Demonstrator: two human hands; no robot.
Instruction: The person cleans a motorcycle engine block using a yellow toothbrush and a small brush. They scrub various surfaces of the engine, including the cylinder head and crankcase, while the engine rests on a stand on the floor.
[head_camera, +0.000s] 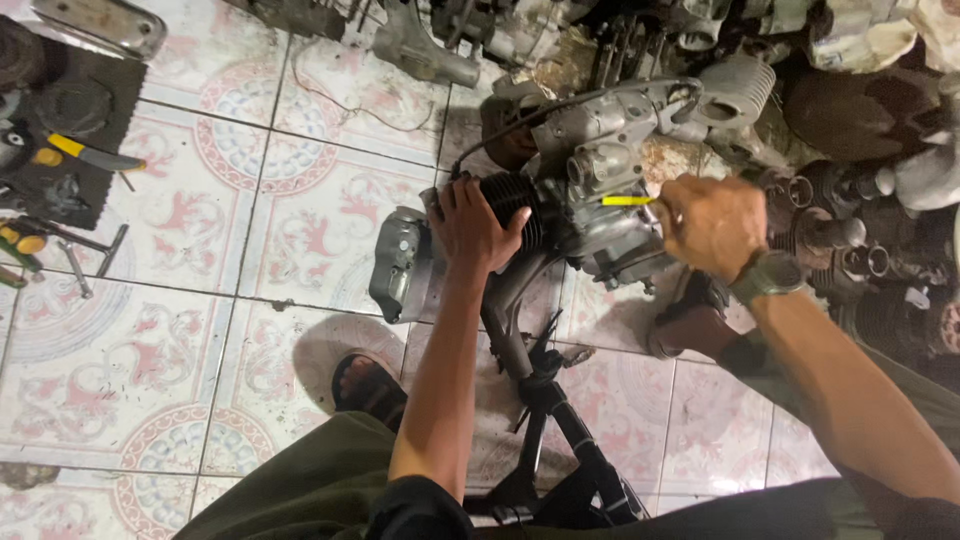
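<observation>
Both hands closed: left hand (478, 228) grips the finned cylinder (512, 200), right hand (712, 226) holds a yellow-handled tool (627, 201).

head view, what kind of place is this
Probably a small engine or motorcycle repair shop: an engine under both hands, piled engine parts behind it, and hand tools lying on a tiled floor.

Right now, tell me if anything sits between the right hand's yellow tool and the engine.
Nothing visible does. The right hand holds the yellow tool with its tip right at the grey engine. The left hand grips the black finned cylinder, off to the side.
</observation>
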